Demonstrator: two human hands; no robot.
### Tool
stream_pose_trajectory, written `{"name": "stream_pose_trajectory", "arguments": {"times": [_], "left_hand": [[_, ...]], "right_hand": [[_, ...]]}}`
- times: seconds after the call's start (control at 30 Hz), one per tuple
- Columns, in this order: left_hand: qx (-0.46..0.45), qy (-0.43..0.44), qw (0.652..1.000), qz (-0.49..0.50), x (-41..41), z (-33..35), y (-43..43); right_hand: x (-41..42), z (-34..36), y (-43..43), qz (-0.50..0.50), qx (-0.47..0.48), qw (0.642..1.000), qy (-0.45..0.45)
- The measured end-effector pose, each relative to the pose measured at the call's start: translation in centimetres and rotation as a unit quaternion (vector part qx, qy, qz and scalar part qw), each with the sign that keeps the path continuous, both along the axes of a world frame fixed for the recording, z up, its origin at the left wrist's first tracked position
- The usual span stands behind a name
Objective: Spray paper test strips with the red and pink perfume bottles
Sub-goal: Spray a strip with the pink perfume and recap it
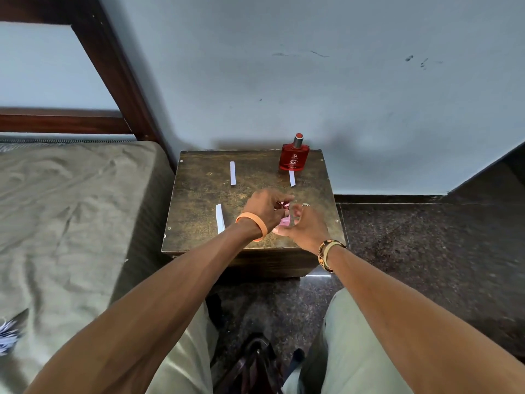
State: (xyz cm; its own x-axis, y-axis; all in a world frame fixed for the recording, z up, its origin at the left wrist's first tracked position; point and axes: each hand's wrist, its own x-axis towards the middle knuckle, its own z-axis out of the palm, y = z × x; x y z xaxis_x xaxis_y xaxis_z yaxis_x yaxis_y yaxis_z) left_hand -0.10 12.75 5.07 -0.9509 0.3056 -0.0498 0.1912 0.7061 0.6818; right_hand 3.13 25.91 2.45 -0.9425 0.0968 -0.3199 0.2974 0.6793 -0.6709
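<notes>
Head view looks down on a small worn brown wooden side table (199, 194) set against a pale blue wall (312, 81), beside a bed with a crumpled olive sheet (71, 209). Both hands meet over the table's near middle. The left hand (264, 209), with an orange band at the wrist, has its fingers curled closed around the top of a small pink perfume bottle (285, 222), which is mostly hidden. The right hand (306, 227) cups the bottle's side with fingers loosely bent; its exact grip is blurred. A square red glass perfume bottle with a silver-necked cap (294, 157) stands upright at the table's far right edge. Three white paper strips lie flat: one far left (233, 173), one just before the red bottle (292, 178), one near left (220, 218).
</notes>
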Motion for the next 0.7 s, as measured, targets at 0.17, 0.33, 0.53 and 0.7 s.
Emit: {"name": "stream_pose_trajectory", "arguments": {"times": [0.17,0.33,0.53,0.7], "left_hand": [[-0.059,0.018,0.996,-0.065,-0.2,-0.7,0.1],[-0.067,0.025,0.995,-0.065,-0.4,-1.5,-0.2],[-0.061,0.036,0.996,-0.059,-0.4,-1.9,-0.2],[-0.012,0.034,0.999,-0.005,-0.1,-2.0,0.0]], "right_hand": [[-0.1,-1.2,-0.9,-0.030,0.013,0.999,0.020],[-0.4,-1.8,-1.0,-0.026,0.028,0.999,0.016],[-0.6,-2.0,-1.1,-0.039,0.015,0.999,0.013],[-0.4,-1.6,-0.9,-0.026,0.013,0.999,0.020]]}}
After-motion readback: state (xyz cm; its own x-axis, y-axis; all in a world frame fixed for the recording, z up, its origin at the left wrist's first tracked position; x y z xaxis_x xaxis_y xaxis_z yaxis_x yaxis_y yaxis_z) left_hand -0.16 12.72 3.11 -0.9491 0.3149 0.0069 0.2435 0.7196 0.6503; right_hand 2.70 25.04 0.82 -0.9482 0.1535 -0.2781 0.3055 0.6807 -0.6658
